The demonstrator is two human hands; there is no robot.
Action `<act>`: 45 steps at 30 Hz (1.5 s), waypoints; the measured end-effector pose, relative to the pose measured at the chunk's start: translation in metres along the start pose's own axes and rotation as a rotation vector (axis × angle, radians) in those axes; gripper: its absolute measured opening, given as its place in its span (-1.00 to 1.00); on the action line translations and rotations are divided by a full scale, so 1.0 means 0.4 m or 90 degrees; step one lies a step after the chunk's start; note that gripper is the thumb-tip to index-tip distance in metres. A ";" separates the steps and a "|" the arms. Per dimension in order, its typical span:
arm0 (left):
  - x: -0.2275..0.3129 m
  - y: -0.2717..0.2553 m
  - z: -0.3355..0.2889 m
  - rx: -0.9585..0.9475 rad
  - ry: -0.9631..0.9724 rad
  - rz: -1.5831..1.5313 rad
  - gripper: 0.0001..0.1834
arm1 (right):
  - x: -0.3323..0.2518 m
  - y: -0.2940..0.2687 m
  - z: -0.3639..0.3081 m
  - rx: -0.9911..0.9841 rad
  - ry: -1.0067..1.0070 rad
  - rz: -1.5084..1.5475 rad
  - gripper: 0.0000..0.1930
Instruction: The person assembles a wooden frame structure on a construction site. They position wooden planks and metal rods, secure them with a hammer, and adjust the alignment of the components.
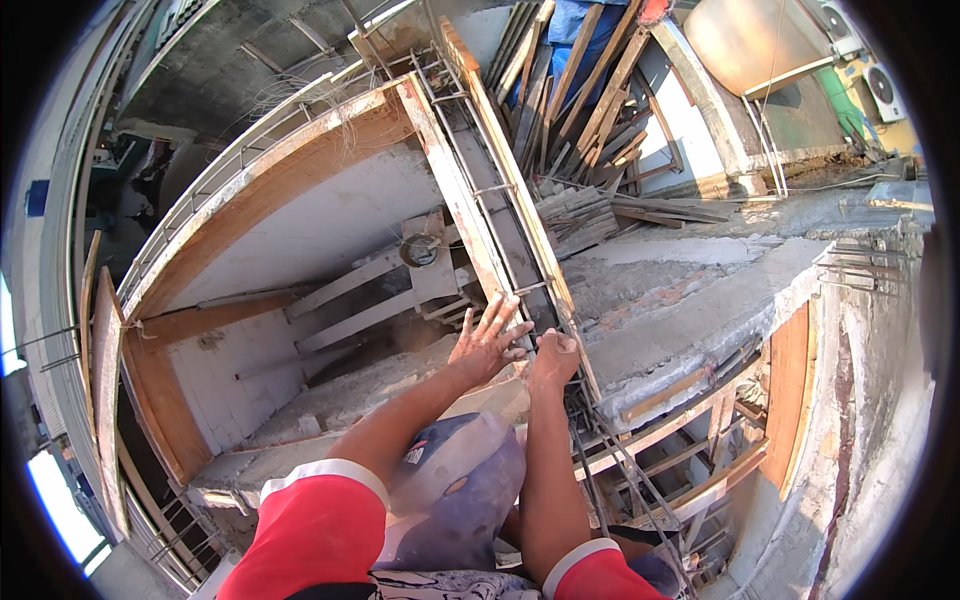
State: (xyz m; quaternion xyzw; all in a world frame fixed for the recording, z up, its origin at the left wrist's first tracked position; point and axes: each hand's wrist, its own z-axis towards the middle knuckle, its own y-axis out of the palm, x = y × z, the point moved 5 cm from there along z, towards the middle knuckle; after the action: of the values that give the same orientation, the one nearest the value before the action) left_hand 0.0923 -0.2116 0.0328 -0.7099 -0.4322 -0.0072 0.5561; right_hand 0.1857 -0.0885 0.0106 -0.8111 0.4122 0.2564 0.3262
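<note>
A long, narrow formwork trough made of two wooden boards runs away from me, its left board (450, 170) pale and worn and its right board (512, 190) yellowish. Between the boards lies a steel rebar cage (480, 187) with cross ties. My left hand (484, 346) is spread flat over the left board, fingers apart and dusty. Just to its right, my right hand (556, 358) is closed in a fist above the rebar inside the trough. Whatever that fist may grip is hidden by the fingers.
Left of the trough is a deep opening, with a round bucket (420, 249) on planks below. Loose timber (600, 100) is heaped beyond, near a blue tarp (570, 40). A rough concrete ledge (700, 310) stretches right. Bare bars (640, 470) stick out near my right forearm.
</note>
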 end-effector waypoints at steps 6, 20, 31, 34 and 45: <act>0.008 -0.003 0.004 -0.011 0.013 -0.021 -0.34 | -0.034 -0.033 -0.004 0.077 -0.112 -0.183 -0.73; -0.061 -0.076 0.004 0.189 -0.065 -0.430 -0.29 | -0.302 0.194 0.159 -0.084 -0.540 -0.501 -0.63; -0.199 -0.059 0.189 0.318 -0.411 -0.774 0.26 | -0.244 0.213 0.195 -0.145 -0.579 -0.486 -0.61; -0.230 -0.067 0.227 0.306 -0.382 -0.834 0.26 | -0.239 0.213 0.206 -0.137 -0.558 -0.494 -0.60; -0.463 -0.197 0.280 0.657 -0.499 -0.968 0.03 | -0.246 0.193 0.207 -0.145 -0.529 -0.494 -0.61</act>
State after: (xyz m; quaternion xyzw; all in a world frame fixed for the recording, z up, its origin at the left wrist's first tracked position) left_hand -0.1254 -0.2339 -0.0393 0.1313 -0.8747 0.0621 0.4625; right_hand 0.0569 -0.0125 -0.0008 -0.7643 -0.1081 0.4577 0.4413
